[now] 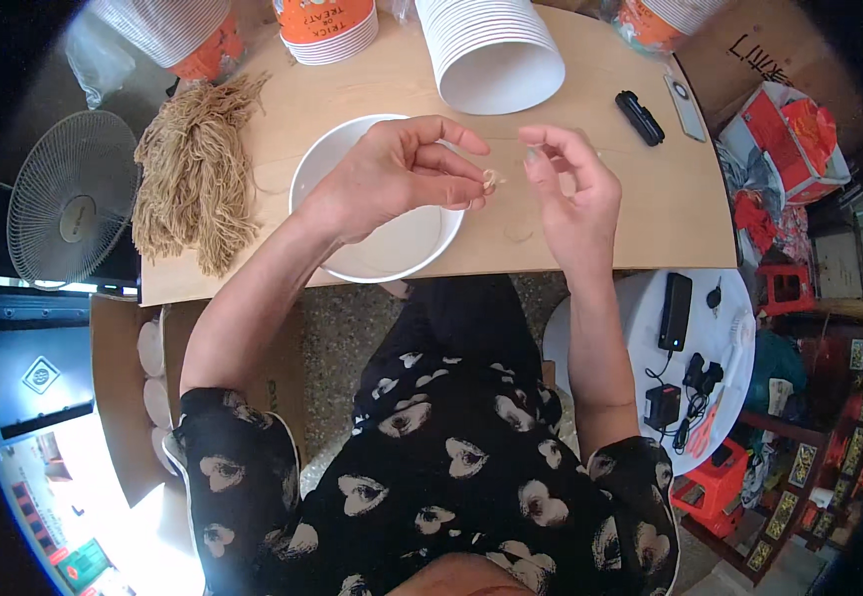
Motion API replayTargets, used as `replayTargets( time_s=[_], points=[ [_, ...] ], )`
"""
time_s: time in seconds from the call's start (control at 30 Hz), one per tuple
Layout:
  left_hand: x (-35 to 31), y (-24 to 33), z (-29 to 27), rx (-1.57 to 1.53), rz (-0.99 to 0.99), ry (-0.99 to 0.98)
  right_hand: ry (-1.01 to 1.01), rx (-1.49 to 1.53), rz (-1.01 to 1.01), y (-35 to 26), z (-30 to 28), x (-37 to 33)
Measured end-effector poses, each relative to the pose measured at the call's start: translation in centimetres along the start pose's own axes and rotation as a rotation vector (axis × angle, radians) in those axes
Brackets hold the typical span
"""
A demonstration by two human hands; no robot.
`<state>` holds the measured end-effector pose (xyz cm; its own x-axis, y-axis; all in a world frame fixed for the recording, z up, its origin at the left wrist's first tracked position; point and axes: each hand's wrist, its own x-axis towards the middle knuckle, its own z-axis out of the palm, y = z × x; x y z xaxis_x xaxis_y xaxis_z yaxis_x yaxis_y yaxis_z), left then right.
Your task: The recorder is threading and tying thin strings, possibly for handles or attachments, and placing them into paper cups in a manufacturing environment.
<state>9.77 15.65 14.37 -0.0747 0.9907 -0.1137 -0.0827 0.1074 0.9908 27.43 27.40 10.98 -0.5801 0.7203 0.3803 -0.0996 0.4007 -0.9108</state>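
Over a white bucket (397, 248), my left hand (392, 179) pinches a small pale tan loop of cord (492, 182) between thumb and fingertips. My right hand (578, 194) is held up just to the right of it, apart from the cord. Its fingers are bent, with thumb and forefinger slightly apart and nothing seen between them. To the left of the bucket lies a thick bundle of tan cords (198, 174) on the wooden table (590, 104).
Stacked white buckets (496, 65) lie on their side at the back, beside stacked orange printed buckets (327, 30). A black device (640, 117) lies at the right. A fan (76, 214) stands left. A round white stool (605, 343) holds cables and orange-handled scissors (702, 432).
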Motion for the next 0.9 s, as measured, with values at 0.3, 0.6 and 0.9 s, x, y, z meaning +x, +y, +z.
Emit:
replayTargets(
  time_s=[0.3, 0.6, 0.9],
  points=[
    [0.5, -0.3, -0.1, 0.029, 0.013, 0.012, -0.158, -0.201, -0.309, -0.3, -0.1, -0.6],
    [0.6, -0.3, -0.2, -0.025, 0.026, -0.025, 0.183, 0.191, -0.013, -0.3, -1.0, -0.6],
    [1.2, 0.0, 0.1, -0.003, 0.029, -0.027, -0.167, -0.353, -0.387, -0.4, -1.4, -0.6]
  ],
)
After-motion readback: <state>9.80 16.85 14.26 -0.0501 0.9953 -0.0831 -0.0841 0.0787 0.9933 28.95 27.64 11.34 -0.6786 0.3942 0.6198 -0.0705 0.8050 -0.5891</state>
